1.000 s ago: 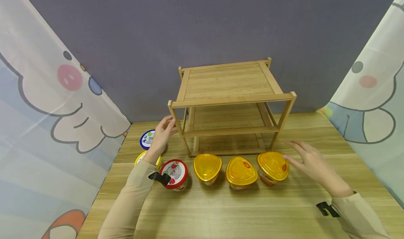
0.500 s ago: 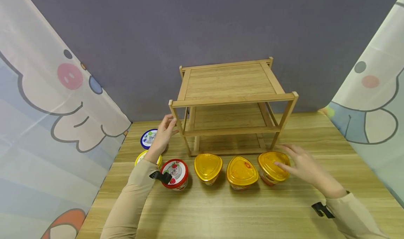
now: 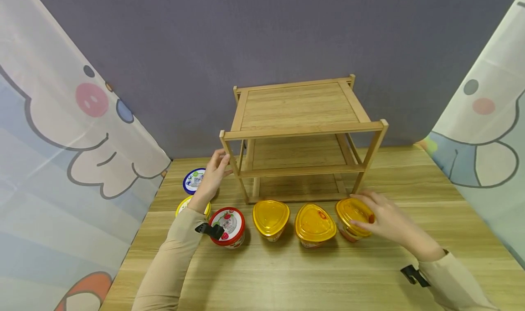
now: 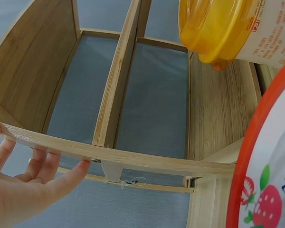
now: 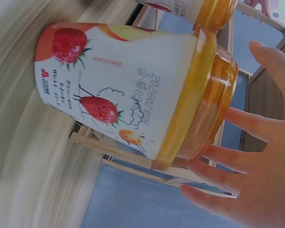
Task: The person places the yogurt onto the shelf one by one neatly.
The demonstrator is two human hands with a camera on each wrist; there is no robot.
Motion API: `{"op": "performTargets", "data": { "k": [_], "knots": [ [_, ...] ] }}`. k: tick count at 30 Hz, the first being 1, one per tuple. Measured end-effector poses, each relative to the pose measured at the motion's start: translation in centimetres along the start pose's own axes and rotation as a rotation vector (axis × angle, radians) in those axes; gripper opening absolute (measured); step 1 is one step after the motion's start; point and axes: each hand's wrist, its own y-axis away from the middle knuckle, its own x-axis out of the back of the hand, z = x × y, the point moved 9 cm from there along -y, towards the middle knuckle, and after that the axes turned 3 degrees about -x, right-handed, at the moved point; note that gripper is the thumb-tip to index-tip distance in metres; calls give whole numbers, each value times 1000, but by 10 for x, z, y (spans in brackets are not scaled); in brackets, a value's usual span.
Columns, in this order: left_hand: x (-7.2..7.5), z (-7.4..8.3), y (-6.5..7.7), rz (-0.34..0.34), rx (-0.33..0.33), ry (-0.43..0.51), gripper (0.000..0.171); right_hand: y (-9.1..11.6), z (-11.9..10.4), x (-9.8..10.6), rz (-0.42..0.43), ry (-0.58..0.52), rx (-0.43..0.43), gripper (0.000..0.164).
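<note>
The right hand (image 3: 385,215) was spread around the lid of the rightmost cup (image 3: 350,210), its thumb well apart from the other fingers; whether any fingertip touched the amber plastic was hard to tell. That cup stood upright on the wood-grain surface (image 3: 303,279), just in front of the right front leg of a three-level wooden rack (image 3: 299,108), and its white side carried printed strawberries over a reddish base. The left hand (image 3: 211,176) was at the rack's left front post, fingers relaxed and parted, with tips touching the wood. Left of the rightmost cup, in a row before the rack, came the middle cup (image 3: 314,223) and the left cup (image 3: 270,217), both with rounded-triangular amber-yellow lids. Next to them stood a round red-lidded tub (image 3: 227,224) with strawberries pictured on top. A yellow-lidded tub (image 3: 183,205) was partly hidden by the left wrist, and a blue-lidded tub (image 3: 193,179) sat behind it. Both arms wore beige sleeves (image 3: 164,265) with black straps (image 3: 210,230) at the wrists. A grey backdrop (image 3: 266,28) rose behind the rack, between cartoon-printed curtains (image 3: 45,119).
</note>
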Motion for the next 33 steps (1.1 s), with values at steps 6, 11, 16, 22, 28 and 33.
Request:
{"op": "performTargets", "data": {
  "k": [6, 11, 16, 22, 28, 33],
  "knots": [
    [0, -2, -1, -3, 8, -3, 34, 6, 0, -5, 5, -15, 11, 71],
    [1, -3, 0, -8, 14, -9, 36, 12, -1, -9, 12, -36, 19, 75],
    [0, -2, 0, -11, 19, -7, 36, 16, 0, -12, 9, -48, 1, 78],
    [-3, 8, 3, -16, 35, 0, 33, 20, 6, -18, -11, -82, -44, 81],
    [-2, 3, 2, -11, 19, 0, 36, 24, 13, -24, -11, -93, -98, 79],
    [1, -4, -1, 4, 9, -4, 35, 24, 17, -27, -13, -98, -144, 72]
  ]
}}
